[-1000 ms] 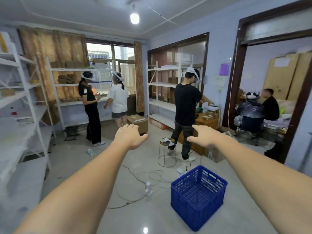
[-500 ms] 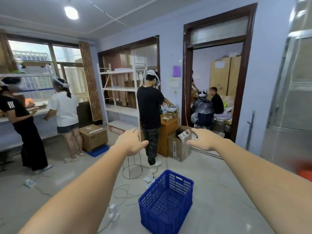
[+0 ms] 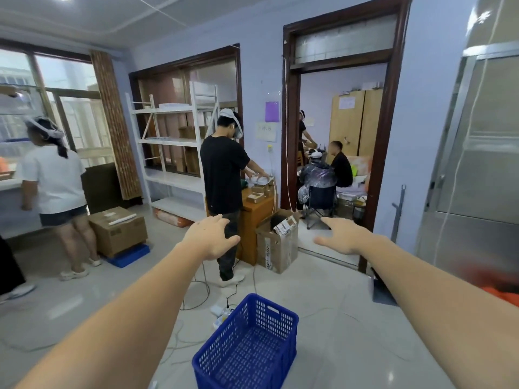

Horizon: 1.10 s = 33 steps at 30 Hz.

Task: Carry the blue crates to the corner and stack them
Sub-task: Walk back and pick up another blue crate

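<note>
An empty blue crate with perforated walls sits on the pale tiled floor just below my arms, near the bottom middle of the view. My left hand and my right hand are stretched out in front of me at chest height, palms down, fingers apart, holding nothing. Both hands hover well above and beyond the crate, one on each side of it. Another flat blue crate lies under a cardboard box at the left.
A person in black stands at a wooden cabinet straight ahead, beside an open cardboard box. A person in white stands left. Cables and a power strip lie on the floor. White shelving stands behind; a doorway opens right.
The view has swung to the right: the window and the people at the left slid away, the doorway moved toward the middle. The crate now lies centred beneath my arms. My hands stay outstretched.
</note>
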### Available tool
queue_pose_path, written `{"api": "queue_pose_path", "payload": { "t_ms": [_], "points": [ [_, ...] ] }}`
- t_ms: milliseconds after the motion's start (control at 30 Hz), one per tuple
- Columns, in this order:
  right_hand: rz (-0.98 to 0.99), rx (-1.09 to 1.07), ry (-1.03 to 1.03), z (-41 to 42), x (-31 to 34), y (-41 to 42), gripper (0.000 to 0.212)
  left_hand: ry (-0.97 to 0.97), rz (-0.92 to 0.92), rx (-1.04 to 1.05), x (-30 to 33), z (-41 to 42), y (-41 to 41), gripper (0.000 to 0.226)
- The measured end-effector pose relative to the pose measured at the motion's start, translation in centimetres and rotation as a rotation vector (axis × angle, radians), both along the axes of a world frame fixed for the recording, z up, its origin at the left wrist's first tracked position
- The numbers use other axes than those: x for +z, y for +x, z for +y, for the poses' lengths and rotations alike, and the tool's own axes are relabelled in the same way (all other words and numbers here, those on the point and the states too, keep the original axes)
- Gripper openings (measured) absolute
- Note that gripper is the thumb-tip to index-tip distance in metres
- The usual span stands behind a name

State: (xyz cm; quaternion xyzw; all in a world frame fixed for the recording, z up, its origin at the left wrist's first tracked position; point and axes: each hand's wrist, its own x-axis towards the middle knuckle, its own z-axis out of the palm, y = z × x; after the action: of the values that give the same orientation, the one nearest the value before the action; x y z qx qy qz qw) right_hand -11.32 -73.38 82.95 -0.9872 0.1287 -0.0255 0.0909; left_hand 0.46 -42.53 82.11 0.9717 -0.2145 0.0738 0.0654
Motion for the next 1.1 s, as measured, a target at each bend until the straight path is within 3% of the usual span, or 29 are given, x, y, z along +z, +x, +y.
{"api": "queue_pose_path", "payload": {
  "t_ms": [133,767,967,1100],
  "points": [
    [0.008,0.046,0.022,-2.5,-0.5,4.9,0.079,0.006,0.024,0.038,-0.7,-1.9,4.5,0.074],
    [0.054,0.049,0.059,-10.4,-5.2,33.6,0.092,0.021,0.115,0.133,-4.1,-7.6,29.0,0.071],
    [0.094,0.122,0.029,-13.4,-6.1,41.7,0.079,-0.019,0.185,0.247,-5.9,-10.9,35.0,0.075],
    [0.116,0.207,0.035,-15.3,-7.3,47.9,0.084,-0.019,0.178,0.318,-7.1,-12.8,37.6,0.078]
  ]
}}
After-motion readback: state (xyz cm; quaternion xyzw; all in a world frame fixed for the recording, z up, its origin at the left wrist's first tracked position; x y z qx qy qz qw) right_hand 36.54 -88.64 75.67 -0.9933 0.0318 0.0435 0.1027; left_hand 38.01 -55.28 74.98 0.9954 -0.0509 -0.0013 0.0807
